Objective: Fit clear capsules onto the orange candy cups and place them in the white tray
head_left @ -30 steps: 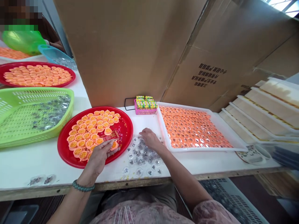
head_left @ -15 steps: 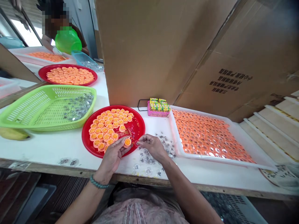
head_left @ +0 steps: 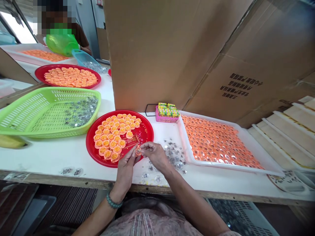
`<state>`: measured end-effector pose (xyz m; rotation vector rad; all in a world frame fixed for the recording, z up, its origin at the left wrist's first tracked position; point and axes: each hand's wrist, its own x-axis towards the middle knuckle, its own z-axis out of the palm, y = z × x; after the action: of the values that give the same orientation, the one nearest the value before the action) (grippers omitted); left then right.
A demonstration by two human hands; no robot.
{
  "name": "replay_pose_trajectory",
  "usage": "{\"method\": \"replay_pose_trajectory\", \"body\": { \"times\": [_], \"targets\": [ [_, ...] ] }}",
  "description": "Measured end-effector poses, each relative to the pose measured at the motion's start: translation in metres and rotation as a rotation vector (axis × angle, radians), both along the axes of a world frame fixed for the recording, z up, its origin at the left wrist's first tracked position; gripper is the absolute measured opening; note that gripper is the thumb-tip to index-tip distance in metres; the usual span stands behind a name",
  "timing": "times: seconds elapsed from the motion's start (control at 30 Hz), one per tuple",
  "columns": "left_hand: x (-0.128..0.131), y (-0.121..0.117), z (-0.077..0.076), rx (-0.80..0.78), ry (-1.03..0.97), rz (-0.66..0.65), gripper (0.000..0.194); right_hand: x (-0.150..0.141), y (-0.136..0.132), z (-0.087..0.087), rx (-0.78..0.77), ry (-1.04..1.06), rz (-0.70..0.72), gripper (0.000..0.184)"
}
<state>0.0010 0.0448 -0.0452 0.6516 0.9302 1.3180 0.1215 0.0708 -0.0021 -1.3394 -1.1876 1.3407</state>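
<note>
Over the right front rim of a red round tray [head_left: 145, 131], my left hand [head_left: 126, 167] pinches a small round orange plastic piece [head_left: 138, 150]. My right hand [head_left: 155, 155] meets it there, its fingertips closed on a small clear disc pressed against the piece's face; the disc is mostly hidden by the fingers. Rows of similar orange pieces [head_left: 113, 136] with yellow centres lie in the tray. Beside my right hand, loose clear discs [head_left: 176, 155] with dark marks are scattered on the white table [head_left: 98, 173].
On the right, a white tray [head_left: 268, 164] holds rows of covered orange pieces. A pink basket [head_left: 167, 118] of wrapped packets stands by the cardboard [head_left: 172, 55]. At left are a green basket [head_left: 46, 114], a banana [head_left: 11, 141] and another red tray [head_left: 39, 73]. A person holds a green bowl [head_left: 62, 44].
My hands have come together: the right has moved left, bringing the clear disc onto the orange piece in my left. Across the table, the person's green bowl has shifted left.
</note>
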Motion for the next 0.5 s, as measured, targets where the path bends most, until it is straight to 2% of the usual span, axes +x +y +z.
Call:
{"method": "replay_pose_trajectory", "body": {
  "times": [0.27,0.4,0.5],
  "targets": [
    [-0.002,-0.003,0.014,-0.016,-0.183,0.011,0.026,0.003,0.002,0.002,0.045,-0.091,0.036,0.018],
    [-0.001,-0.001,0.020,-0.071,-0.176,0.027,0.028,0.001,-0.009,0.008,0.219,-0.321,0.044,0.013],
    [-0.001,-0.001,0.020,-0.090,-0.178,0.031,0.032,-0.002,-0.019,0.009,0.375,-0.490,0.044,0.024]
  ]
}}
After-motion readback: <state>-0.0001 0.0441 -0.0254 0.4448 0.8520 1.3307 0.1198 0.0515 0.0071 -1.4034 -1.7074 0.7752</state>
